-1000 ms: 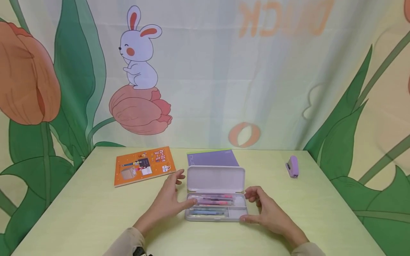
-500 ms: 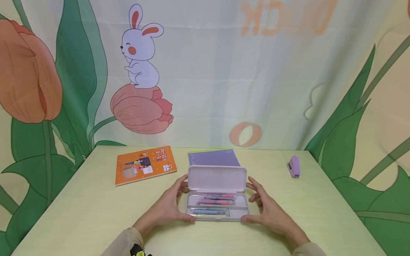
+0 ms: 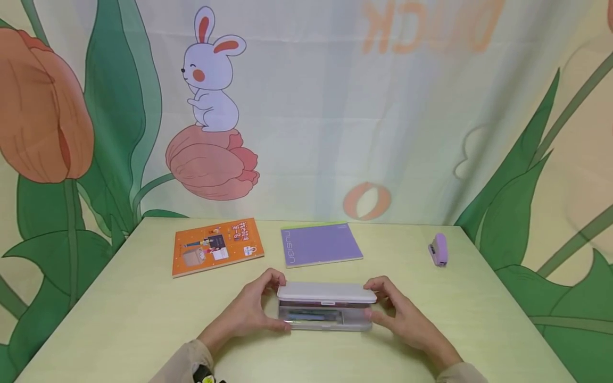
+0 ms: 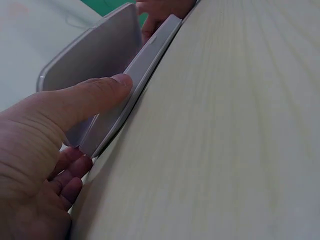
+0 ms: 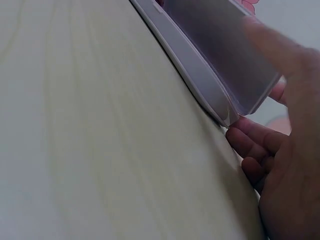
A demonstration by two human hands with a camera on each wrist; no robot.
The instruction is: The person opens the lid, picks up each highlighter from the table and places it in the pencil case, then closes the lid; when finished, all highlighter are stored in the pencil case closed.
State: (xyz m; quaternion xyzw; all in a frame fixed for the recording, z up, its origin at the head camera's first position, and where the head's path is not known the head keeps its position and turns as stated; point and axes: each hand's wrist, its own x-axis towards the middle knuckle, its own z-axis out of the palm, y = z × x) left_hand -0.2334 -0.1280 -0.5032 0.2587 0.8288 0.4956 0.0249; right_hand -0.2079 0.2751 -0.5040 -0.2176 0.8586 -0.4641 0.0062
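Note:
A pale pencil case (image 3: 326, 292) lies on the table with its lid tilted forward, partly lowered over the tray. Under the lid I see several pens (image 3: 306, 316) in the front compartment; the back compartment is mostly hidden. My left hand (image 3: 249, 306) grips the case's left end, its thumb on the front wall (image 4: 112, 107) and its fingers curled behind the back corner. At the right end my right hand (image 3: 399, 314) holds the case, thumb by the lid's front edge and fingers round the rear corner. In the right wrist view the lid (image 5: 220, 50) stands slanted beside the thumb.
Behind the case lies a purple notebook (image 3: 323, 244). An orange book (image 3: 217, 247) is at the back left, and a purple stapler (image 3: 438, 250) stands at the back right. A printed curtain (image 3: 306, 106) hangs along the table's far edge.
The lid has swung forward and down from upright, uncovering the notebook behind it. My left thumb has moved from over the pens to the front wall. My right thumb has risen toward the lid.

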